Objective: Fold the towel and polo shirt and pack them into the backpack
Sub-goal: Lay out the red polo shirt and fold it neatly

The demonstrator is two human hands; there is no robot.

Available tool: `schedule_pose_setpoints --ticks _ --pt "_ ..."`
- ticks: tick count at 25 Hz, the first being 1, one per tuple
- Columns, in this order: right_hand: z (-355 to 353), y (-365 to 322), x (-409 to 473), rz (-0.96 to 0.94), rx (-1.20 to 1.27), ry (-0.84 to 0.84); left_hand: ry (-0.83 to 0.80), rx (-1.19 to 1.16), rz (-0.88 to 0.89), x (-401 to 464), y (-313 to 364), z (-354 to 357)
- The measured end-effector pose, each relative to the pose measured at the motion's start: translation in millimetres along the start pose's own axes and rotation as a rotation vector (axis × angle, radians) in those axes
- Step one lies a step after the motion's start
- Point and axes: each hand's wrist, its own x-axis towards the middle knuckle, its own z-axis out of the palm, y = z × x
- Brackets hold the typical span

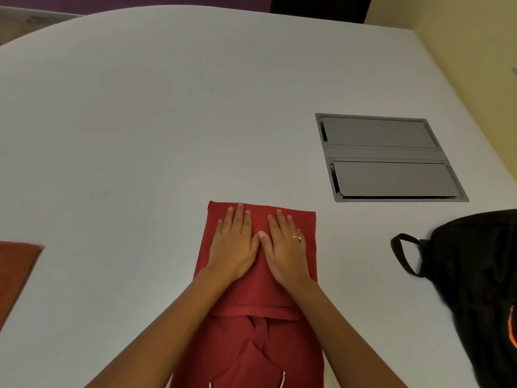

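Note:
A dark red polo shirt (251, 301) lies folded into a long narrow strip on the white table, its collar toward me at the bottom edge. My left hand (233, 245) and my right hand (285, 247) lie flat side by side on the far end of the shirt, fingers straight, thumbs touching. An orange towel (15, 273) lies at the left edge, only partly in view. The black backpack (475, 275) with an orange mark sits at the right, its carry loop pointing toward the shirt.
A grey recessed cable hatch (389, 156) with two flaps is set into the white table (167, 121) beyond the backpack. A yellow wall runs along the table's right side.

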Motion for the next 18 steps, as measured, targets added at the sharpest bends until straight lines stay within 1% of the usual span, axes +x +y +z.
schedule_pose_setpoints --ticks 1,2,4,5,9,12,13,15,17,18 --pt "4.9 5.9 5.3 0.01 -0.063 -0.026 -0.008 0.01 -0.04 4.9 -8.7 7.4" --pt "9.6 14.5 7.5 0.016 -0.115 -0.016 0.022 0.024 -0.044 7.7 -18.3 12.7" --pt "12.7 28.1 6.6 0.019 -0.183 0.038 0.094 0.066 -0.014 9.7 -36.7 17.5" --pt "12.0 33.1 7.6 0.035 -0.198 0.043 0.102 0.067 -0.012 11.5 -43.9 16.0" --pt "-5.3 46.4 24.7 0.146 -0.185 -0.015 0.045 0.039 -0.025 27.3 -65.2 -3.6" --pt "-32.9 56.2 46.8 0.175 -0.098 -0.007 0.039 -0.01 -0.032 43.9 -76.9 -28.2" --pt "-42.1 57.9 53.8 0.185 -0.074 -0.048 -0.004 -0.054 -0.062 50.3 -79.2 -36.1" --pt "-57.9 58.6 67.8 0.216 -0.076 -0.186 -0.141 -0.154 -0.12 62.1 -82.5 -50.6" --pt "-71.1 56.4 77.1 0.222 -0.116 -0.306 -0.228 -0.21 -0.098 70.5 -85.7 -60.6" --pt "-76.6 54.8 79.6 0.207 -0.12 -0.334 -0.24 -0.212 -0.084 71.9 -85.1 -64.8"
